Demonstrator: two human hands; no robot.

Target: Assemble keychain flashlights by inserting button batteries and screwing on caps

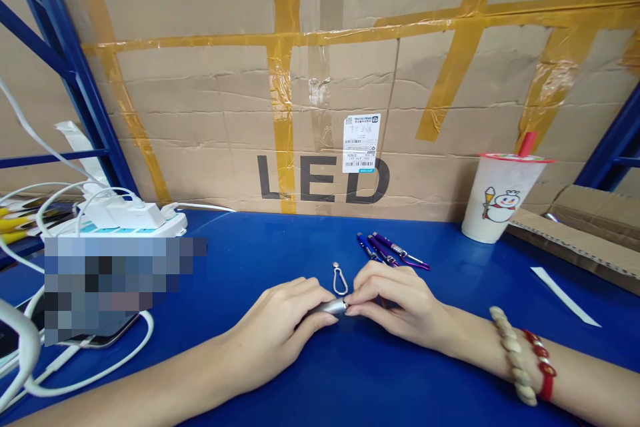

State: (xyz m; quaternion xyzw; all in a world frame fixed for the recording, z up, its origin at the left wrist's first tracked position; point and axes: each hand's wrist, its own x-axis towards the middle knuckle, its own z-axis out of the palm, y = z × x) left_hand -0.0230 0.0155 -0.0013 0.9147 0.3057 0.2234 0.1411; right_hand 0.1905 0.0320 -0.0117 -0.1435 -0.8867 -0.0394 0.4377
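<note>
A small silver metal cylinder (334, 307), like the barrel of a mini flashlight, lies in the grip of my left hand (287, 313), between thumb and fingers. At its right end, my right hand (395, 297) is closed in a pinch, fingertips touching the cylinder's open-looking tip. Whatever small part sits in that pinch is hidden by the fingers. Just beyond the fingertips, a silver snap clip (340, 279) rests on the blue table (280, 240). Several blue and purple metal pens or pen-like lights (385, 247) lie behind my right hand, partly covered by it.
On the left are a white power strip (170, 223), white cables (150, 340) and a phone (107, 337), partly blurred out. A lidded cup with a red straw (500, 197) stands at right, near a paper strip (565, 297) and cardboard flap (580, 243). A large taped carton (200, 127) walls the back.
</note>
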